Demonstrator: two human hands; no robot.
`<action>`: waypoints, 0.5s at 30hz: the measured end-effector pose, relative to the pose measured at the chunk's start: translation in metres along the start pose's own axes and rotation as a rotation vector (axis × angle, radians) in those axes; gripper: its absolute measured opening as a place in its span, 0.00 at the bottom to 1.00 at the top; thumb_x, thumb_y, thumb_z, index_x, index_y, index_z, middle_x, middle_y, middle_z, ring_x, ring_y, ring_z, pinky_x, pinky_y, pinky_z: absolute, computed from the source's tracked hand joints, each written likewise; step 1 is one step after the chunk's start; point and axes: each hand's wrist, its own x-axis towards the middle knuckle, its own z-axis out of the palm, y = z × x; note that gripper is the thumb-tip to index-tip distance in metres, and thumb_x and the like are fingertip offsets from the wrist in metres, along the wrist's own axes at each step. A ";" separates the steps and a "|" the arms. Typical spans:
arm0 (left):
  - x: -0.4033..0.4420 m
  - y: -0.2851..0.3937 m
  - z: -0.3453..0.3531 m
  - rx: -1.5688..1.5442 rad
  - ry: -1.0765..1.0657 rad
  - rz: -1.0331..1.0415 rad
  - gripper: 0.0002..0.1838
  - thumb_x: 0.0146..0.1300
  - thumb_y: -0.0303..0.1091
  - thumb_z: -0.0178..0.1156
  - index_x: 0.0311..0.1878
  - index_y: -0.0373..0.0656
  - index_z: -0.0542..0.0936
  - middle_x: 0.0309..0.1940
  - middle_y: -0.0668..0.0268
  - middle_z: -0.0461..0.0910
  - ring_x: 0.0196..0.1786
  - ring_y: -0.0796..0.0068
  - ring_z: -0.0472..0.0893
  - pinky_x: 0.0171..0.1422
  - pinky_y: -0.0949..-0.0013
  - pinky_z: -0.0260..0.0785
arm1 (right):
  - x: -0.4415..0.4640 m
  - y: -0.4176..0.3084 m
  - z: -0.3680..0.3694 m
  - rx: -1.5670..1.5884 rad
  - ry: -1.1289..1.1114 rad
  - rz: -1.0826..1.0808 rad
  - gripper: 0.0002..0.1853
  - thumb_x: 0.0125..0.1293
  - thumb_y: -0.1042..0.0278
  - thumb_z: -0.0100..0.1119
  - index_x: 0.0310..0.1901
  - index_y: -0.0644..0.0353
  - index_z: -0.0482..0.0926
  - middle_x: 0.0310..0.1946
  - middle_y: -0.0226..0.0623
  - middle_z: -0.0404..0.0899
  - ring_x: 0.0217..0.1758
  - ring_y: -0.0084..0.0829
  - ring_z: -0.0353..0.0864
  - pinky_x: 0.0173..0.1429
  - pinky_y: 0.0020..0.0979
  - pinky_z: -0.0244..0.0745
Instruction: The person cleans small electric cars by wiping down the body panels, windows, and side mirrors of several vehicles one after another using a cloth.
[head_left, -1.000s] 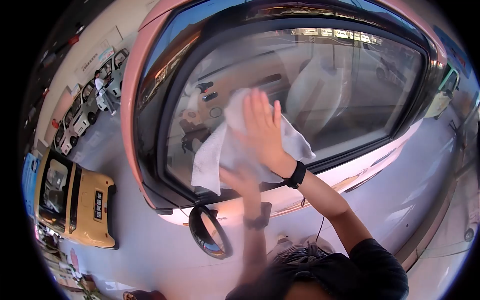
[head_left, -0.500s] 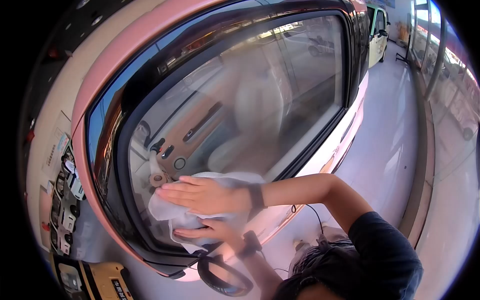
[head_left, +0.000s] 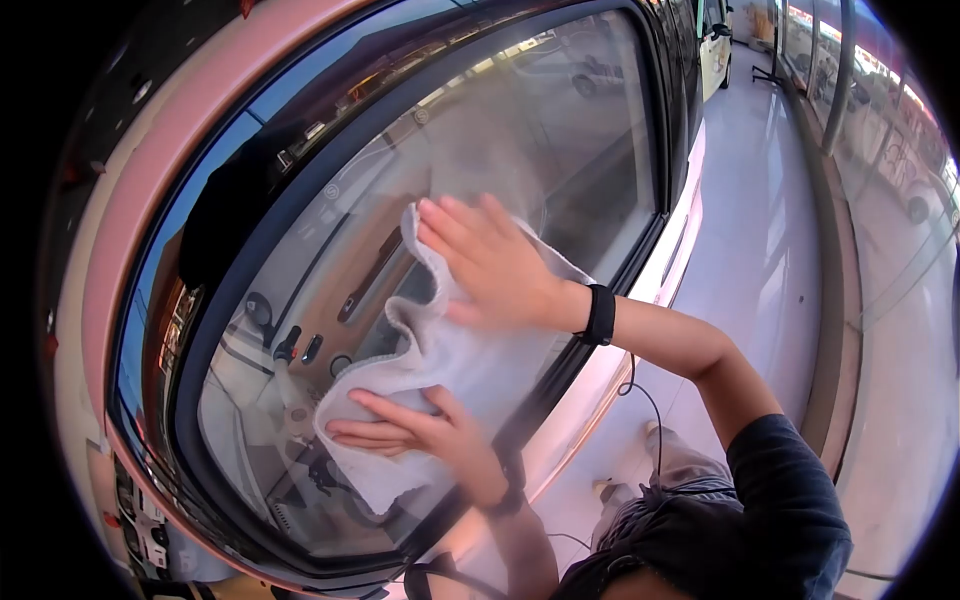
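A white cloth [head_left: 470, 370] lies spread against a car's side window [head_left: 590, 130], its left edge wavy and partly folded. On the cloth's upper part rests my right hand [head_left: 495, 260], fingers stretched out, slightly blurred. Lower down, my left hand [head_left: 425, 430] lies flat on the cloth with its fingers apart. Both palms face the glass and are hidden. Hazy smears show on the window above my right hand. Through the pane I see a tan door panel [head_left: 375, 265].
The car's pink frame [head_left: 130, 190] curves along the left. A side mirror [head_left: 440, 580] is partly visible at the bottom. A cable [head_left: 655, 410] hangs by my legs. Another car [head_left: 714, 50] stands beyond, and glass panels [head_left: 800, 50] line the right side.
Both hands have moved apart on the cloth, my right hand up and to the right. The cloth, bunched low on the window before, is now spread higher. The view has shifted.
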 end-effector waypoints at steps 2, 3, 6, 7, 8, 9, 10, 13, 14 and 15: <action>0.003 0.023 0.009 -0.144 -0.047 -0.012 0.35 0.62 0.41 0.49 0.69 0.40 0.49 0.69 0.42 0.30 0.70 0.36 0.34 0.68 0.42 0.35 | -0.006 0.020 -0.003 0.068 0.044 -0.004 0.34 0.62 0.47 0.40 0.64 0.64 0.58 0.68 0.39 0.52 0.72 0.35 0.48 0.72 0.42 0.33; 0.000 0.030 0.015 -0.117 -0.077 0.002 0.35 0.59 0.34 0.50 0.69 0.40 0.49 0.69 0.41 0.29 0.70 0.36 0.34 0.69 0.43 0.37 | -0.013 0.030 -0.001 0.065 0.052 -0.004 0.34 0.62 0.48 0.40 0.64 0.64 0.58 0.68 0.40 0.52 0.72 0.35 0.48 0.73 0.42 0.33; -0.016 0.048 0.036 -0.184 -0.104 -0.015 0.36 0.58 0.31 0.50 0.69 0.39 0.50 0.68 0.40 0.29 0.69 0.34 0.35 0.69 0.45 0.39 | -0.035 0.058 0.000 0.045 0.093 0.028 0.33 0.61 0.50 0.41 0.63 0.64 0.59 0.68 0.42 0.53 0.72 0.37 0.49 0.72 0.43 0.35; -0.024 0.054 0.045 -0.178 -0.117 -0.004 0.35 0.58 0.31 0.50 0.69 0.39 0.50 0.68 0.40 0.30 0.69 0.35 0.37 0.69 0.47 0.41 | -0.044 0.069 0.001 0.038 0.109 0.046 0.32 0.61 0.51 0.41 0.63 0.65 0.60 0.67 0.43 0.53 0.72 0.38 0.49 0.72 0.44 0.36; -0.036 0.061 0.057 -0.171 -0.131 0.006 0.35 0.58 0.31 0.50 0.69 0.39 0.50 0.68 0.40 0.32 0.70 0.36 0.38 0.69 0.48 0.42 | -0.056 0.084 0.002 0.027 0.107 0.058 0.33 0.60 0.51 0.43 0.63 0.65 0.60 0.67 0.44 0.53 0.71 0.40 0.49 0.72 0.44 0.37; -0.048 0.070 0.068 -0.162 -0.143 0.013 0.35 0.58 0.31 0.51 0.69 0.40 0.51 0.68 0.39 0.33 0.70 0.37 0.40 0.69 0.50 0.44 | -0.071 0.100 0.002 0.017 0.104 0.069 0.34 0.58 0.52 0.46 0.62 0.66 0.60 0.67 0.45 0.53 0.71 0.41 0.50 0.72 0.45 0.38; -0.061 0.082 0.082 -0.136 -0.158 0.066 0.35 0.59 0.34 0.51 0.68 0.38 0.52 0.68 0.38 0.37 0.69 0.37 0.42 0.68 0.48 0.44 | -0.086 0.117 0.001 0.010 0.100 0.076 0.35 0.57 0.52 0.48 0.62 0.67 0.60 0.67 0.47 0.53 0.71 0.42 0.50 0.71 0.46 0.39; -0.094 0.120 0.120 -0.126 -0.217 0.154 0.34 0.60 0.38 0.51 0.66 0.33 0.54 0.64 0.36 0.49 0.67 0.38 0.51 0.66 0.46 0.46 | -0.110 0.166 -0.006 0.047 0.174 0.121 0.39 0.50 0.52 0.56 0.60 0.69 0.61 0.65 0.50 0.55 0.70 0.45 0.50 0.71 0.48 0.41; -0.101 0.134 0.128 -0.046 -0.233 0.273 0.31 0.60 0.36 0.51 0.65 0.33 0.56 0.59 0.39 0.58 0.59 0.44 0.59 0.59 0.52 0.53 | -0.124 0.187 -0.005 0.108 0.185 0.163 0.40 0.47 0.52 0.58 0.60 0.69 0.61 0.64 0.51 0.56 0.70 0.46 0.50 0.71 0.48 0.41; -0.107 0.149 0.135 0.031 -0.238 0.393 0.29 0.61 0.35 0.50 0.63 0.33 0.59 0.54 0.43 0.66 0.51 0.51 0.68 0.51 0.57 0.61 | -0.139 0.205 -0.007 0.168 0.197 0.208 0.41 0.45 0.52 0.60 0.59 0.70 0.61 0.63 0.52 0.57 0.70 0.46 0.50 0.71 0.48 0.41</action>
